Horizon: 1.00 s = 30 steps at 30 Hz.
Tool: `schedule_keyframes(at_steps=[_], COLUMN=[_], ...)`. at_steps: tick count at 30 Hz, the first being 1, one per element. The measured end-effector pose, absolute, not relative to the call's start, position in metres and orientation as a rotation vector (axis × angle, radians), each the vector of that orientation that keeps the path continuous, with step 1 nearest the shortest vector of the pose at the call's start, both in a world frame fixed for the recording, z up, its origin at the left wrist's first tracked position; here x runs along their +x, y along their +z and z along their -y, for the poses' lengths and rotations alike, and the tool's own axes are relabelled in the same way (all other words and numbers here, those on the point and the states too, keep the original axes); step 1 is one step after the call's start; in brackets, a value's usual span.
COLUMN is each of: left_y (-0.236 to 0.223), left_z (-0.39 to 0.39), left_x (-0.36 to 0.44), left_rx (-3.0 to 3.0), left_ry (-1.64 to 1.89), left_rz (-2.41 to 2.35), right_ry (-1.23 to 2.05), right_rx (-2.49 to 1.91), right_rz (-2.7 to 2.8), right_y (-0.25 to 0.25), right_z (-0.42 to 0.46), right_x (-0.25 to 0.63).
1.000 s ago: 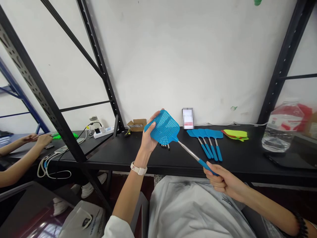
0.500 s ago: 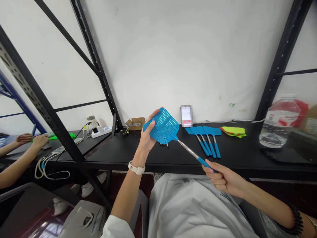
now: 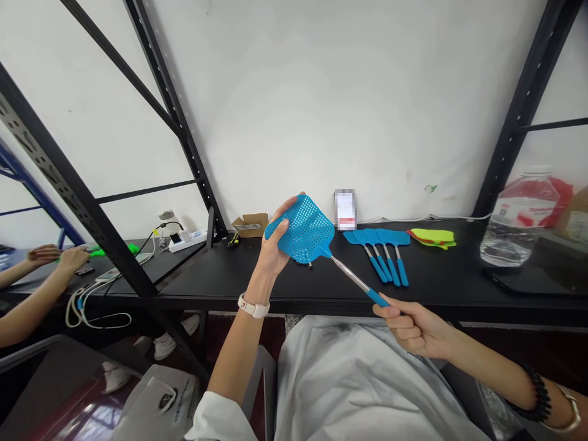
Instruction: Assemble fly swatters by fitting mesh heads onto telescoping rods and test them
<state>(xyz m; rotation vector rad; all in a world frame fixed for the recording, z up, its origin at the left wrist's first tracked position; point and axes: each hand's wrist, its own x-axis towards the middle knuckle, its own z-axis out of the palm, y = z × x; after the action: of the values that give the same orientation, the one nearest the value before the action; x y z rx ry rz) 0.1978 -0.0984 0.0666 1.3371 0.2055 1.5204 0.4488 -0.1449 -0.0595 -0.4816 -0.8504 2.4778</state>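
Note:
A blue fly swatter (image 3: 307, 228) with a perforated head and a metal telescopic shaft is held above the front of the black table. My left hand (image 3: 274, 242) grips the left edge of its head, thumb on the near face. Around the blue handle end, my right hand (image 3: 413, 324) is closed. Several more blue fly swatters (image 3: 383, 237) lie fanned out and overlapping on the table, handles toward me. Beside them on the right rests a stack of yellow-green and red swatter-head-like pieces (image 3: 432, 237). Small dark pieces behind the held swatter are mostly hidden.
Against the wall stand a phone (image 3: 345, 209) and an open cardboard box (image 3: 250, 225). A large water bottle (image 3: 519, 217) is at the right, by a dark flat tray (image 3: 528, 280). Black rack posts (image 3: 188, 135) frame the table. At far left, another person's hands (image 3: 68, 258) hold something green.
Both hands keep their hold on the fly swatter, which is nearly still. The view has tilted slightly, so the table things sit a little higher in the picture.

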Motion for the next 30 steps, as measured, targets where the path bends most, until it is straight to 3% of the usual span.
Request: schedule_keyframes(at_steps=[10, 17, 24, 30], left_y=[0.063, 0.039, 0.026, 0.010], left_z=[0.088, 0.082, 0.084, 0.072], left_x=[0.191, 0.208, 0.234, 0.244], left_rx=[1.261, 1.585, 1.584, 1.479], left_ry=[1.505, 1.038, 1.162, 1.324], left_rz=[-0.273, -0.328, -0.302, -0.369], right_ry=[2.500, 2.423, 2.509, 2.367], right_rx=[-0.433, -0.366, -0.268, -0.431], right_rz=[0.829, 0.770, 0.728, 0.845], right_y=[-0.052, -0.053, -0.059, -0.049], right_z=[0.144, 0.141, 0.136, 0.143], right_x=[0.443, 0.443, 0.442, 0.435])
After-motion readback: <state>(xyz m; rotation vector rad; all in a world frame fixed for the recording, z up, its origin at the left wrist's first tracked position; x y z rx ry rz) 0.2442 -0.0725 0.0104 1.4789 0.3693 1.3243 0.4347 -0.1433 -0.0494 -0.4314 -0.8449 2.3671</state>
